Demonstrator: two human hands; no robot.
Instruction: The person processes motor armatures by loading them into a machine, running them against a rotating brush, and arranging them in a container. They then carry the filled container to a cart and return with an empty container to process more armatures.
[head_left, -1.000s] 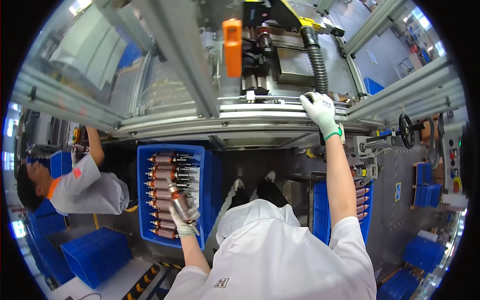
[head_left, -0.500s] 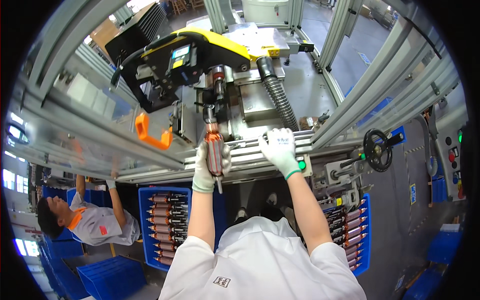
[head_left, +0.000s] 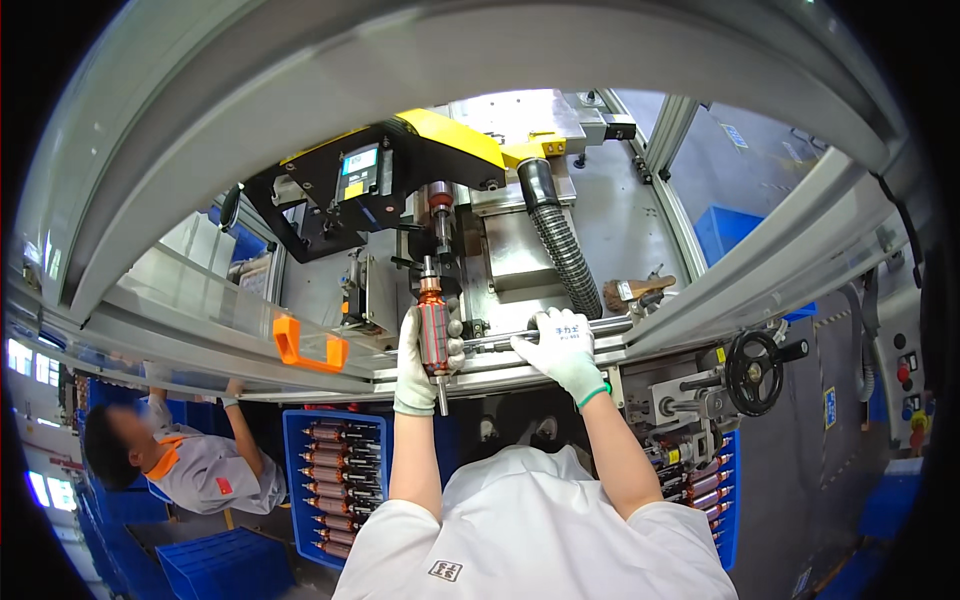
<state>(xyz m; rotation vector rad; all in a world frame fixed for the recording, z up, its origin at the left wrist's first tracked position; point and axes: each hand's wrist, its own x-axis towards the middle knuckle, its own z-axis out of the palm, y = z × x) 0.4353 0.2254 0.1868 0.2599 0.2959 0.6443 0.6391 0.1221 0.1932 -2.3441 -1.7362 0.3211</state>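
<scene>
My left hand (head_left: 415, 367), in a white glove, is closed around a motor armature (head_left: 434, 335). The armature has a ribbed, grey and reddish core, copper windings at its upper end and a steel shaft poking out below. Its far end points toward the machine's dark spindle area (head_left: 441, 235); whether the two touch is unclear. To the right, my gloved right hand (head_left: 564, 350) is closed over a metal bar (head_left: 490, 343) along the machine's front edge; its fingertips are partly hidden.
An orange handle (head_left: 308, 346) sits left of my left hand. Beyond are a yellow-black machine arm (head_left: 450, 145) and a ribbed hose (head_left: 563, 250). Blue crates (head_left: 292, 470) of armatures flank me. A black handwheel (head_left: 752, 373) stands right; another person (head_left: 205, 465) works at left.
The view has shifted, and a grey frame beam now spans its top. The machine, orange handle and both hands appear lower. Both hands keep their holds.
</scene>
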